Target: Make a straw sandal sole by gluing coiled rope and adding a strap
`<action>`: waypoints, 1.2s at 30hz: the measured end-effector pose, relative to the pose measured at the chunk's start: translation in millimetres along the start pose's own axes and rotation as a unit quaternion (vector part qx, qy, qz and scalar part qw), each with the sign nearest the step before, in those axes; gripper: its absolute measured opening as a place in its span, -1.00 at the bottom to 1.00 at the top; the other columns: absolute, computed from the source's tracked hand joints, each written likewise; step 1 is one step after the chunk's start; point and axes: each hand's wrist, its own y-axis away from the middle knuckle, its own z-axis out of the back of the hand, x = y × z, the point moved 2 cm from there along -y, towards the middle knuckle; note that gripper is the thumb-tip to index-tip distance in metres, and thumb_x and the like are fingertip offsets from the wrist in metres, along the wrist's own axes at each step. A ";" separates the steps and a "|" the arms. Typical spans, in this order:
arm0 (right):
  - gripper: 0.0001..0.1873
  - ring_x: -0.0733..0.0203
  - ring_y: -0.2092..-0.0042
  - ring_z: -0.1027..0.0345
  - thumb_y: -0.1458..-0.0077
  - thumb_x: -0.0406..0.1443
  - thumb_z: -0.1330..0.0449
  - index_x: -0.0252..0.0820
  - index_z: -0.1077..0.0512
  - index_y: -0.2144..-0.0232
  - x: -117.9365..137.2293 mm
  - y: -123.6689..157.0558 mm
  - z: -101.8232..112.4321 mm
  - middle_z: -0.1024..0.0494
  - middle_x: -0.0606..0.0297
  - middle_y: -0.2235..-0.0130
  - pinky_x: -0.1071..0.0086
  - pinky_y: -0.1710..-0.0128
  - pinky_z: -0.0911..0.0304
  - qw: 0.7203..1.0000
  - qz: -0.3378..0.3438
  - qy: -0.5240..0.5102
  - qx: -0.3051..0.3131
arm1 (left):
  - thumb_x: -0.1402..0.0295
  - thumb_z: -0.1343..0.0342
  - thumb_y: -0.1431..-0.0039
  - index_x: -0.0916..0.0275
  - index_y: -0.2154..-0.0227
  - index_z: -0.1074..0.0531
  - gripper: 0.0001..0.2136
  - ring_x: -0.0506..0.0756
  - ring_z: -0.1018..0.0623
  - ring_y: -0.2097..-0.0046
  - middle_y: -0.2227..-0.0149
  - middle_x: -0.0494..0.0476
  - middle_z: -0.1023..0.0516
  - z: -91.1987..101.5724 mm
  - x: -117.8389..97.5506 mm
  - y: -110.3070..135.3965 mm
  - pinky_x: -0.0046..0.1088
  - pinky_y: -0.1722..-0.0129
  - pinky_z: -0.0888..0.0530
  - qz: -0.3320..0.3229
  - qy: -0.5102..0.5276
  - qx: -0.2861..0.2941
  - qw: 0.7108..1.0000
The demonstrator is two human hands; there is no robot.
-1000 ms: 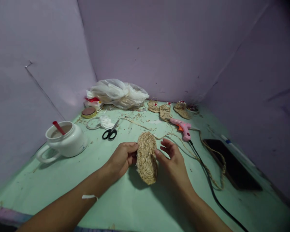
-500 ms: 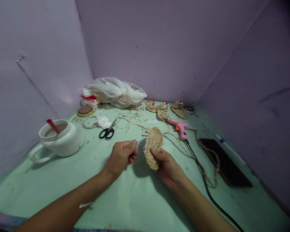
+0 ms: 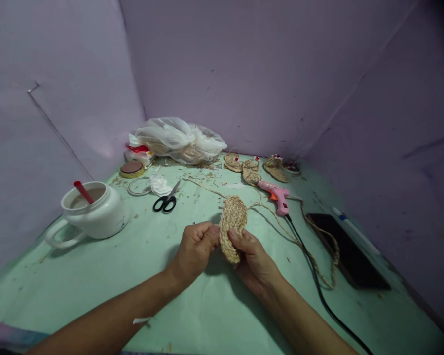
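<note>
A braided straw slipper sole [image 3: 235, 217], oval and coiled, is held tilted above the green tabletop. My right hand [image 3: 253, 261] grips its lower right side, thumb on the face and fingers behind. My left hand [image 3: 198, 246] is closed in a pinch at the sole's left edge, its fingertips touching there; whatever lies between them is hidden. From behind the sole's upper end, a thin straw strand [image 3: 207, 187] runs back to the left.
Black-handled scissors [image 3: 166, 202] and a white mug [image 3: 96, 217] stand left. A pink glue gun [image 3: 277, 197], its black cord [image 3: 314, 281], a straw braid [image 3: 329, 281] and a phone [image 3: 351, 256] lie right. Small straw slippers [image 3: 250, 171] and a plastic bag [image 3: 181, 140] sit at the back.
My left hand has moved right, from apart to touching the sole's left edge. My right hand still grips the sole, which has shifted slightly.
</note>
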 end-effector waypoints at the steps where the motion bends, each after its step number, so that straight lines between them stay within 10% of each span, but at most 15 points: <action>1: -0.63 0.24 0.50 -0.37 0.31 -0.24 -0.45 -0.26 -0.44 0.42 0.3 -0.4 -0.4 -0.55 0.29 0.50 0.40 0.49 -0.26 1.000 -0.006 -0.001 0.003 | 0.08 -0.01 -0.05 0.20 0.69 -0.12 -0.62 -0.07 -0.10 0.61 0.69 -0.10 -0.10 -1.3 0.2 0.3 -0.51 0.61 -0.05 0.016 0.031 0.006 0.999; 13: -0.66 0.29 0.50 -0.34 0.29 -0.32 -0.44 -0.25 -0.44 0.39 2.4 -0.4 1.3 -0.53 0.32 0.48 0.44 0.48 -0.22 1.000 0.019 0.005 -0.009 | 0.37 -0.01 -0.10 0.19 0.70 -0.15 -0.71 -0.01 -0.18 0.57 0.66 -0.05 -0.16 3.0 -7.4 9.9 -0.43 0.50 -0.08 -0.169 -0.218 -0.078 0.958; 24: -0.63 0.34 0.56 -0.28 0.39 -0.33 -0.46 -0.27 -0.45 0.44 6.8 3.5 0.1 -0.50 0.35 0.54 0.48 0.56 -0.18 0.999 -0.028 0.016 0.004 | 0.39 -0.03 0.03 0.22 0.63 -0.30 -0.87 -0.02 -0.26 0.57 0.67 -0.06 -0.27 43.0 -7.1 -27.6 -0.50 0.55 -0.16 -0.062 -0.169 -0.212 0.961; 31: -0.67 0.34 0.57 -0.26 0.33 -0.34 -0.44 -0.24 -0.43 0.44 6.0 -2.4 5.9 -0.48 0.38 0.55 0.47 0.57 -0.14 1.000 0.005 0.010 -0.018 | 0.20 -0.09 0.05 0.25 0.58 -0.37 -0.79 -0.03 -0.28 0.62 0.69 -0.03 -0.31 19.4 -13.2 -11.3 -0.51 0.62 -0.19 0.059 -0.044 0.019 0.997; 36: -0.58 0.30 0.51 -0.32 0.34 -0.30 -0.45 -0.24 -0.42 0.36 3.3 0.5 3.6 -0.52 0.33 0.48 0.45 0.51 -0.19 0.999 0.014 0.030 -0.009 | 0.23 -0.05 -0.01 0.25 0.68 -0.29 -0.74 -0.05 -0.15 0.57 0.67 -0.08 -0.16 11.7 -12.5 -3.1 -0.51 0.57 -0.11 -0.019 -0.133 0.024 0.991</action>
